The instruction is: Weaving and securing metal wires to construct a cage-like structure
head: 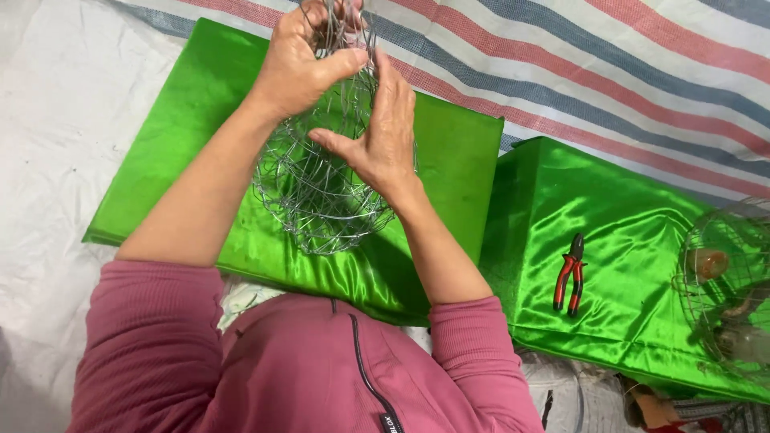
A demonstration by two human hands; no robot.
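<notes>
Scene: I sit over two cushions covered in shiny green satin; the near cushion (200, 120) lies before me, the second cushion (618, 240) is just beside it on my right; both rest on a red, blue and white striped sheet (642, 64).

Wire basket: a rounded cage of thin silvery wire (321, 192) is raised above the near cushion, between my forearms; its long axis runs away from me, the bulging closed end pointing back toward my chest, the narrower end pointing away, up into my hands.

Left hand: my left hand (301, 68) is curled tight around the far, narrow end of the basket, thumb pressed across the gathered wires; the fingers are closed on the wire.

Right hand: my right hand (385, 132) lies flat against the basket's right side, fingers stretched upward along the wires, thumb hooked inward into the mesh; it is pressing and steadying the frame, not wrapped around it.

Sleeves: pink sleeves (152, 321) are pushed up above both elbows.

Pliers: a pair of pliers (569, 277) with red and black handles lies on the second cushion, well apart from my hands, jaws pointing away from me.

Far right: another wire cage (722, 281) sits at the edge of the second cushion, partly cut off by the frame.
</notes>
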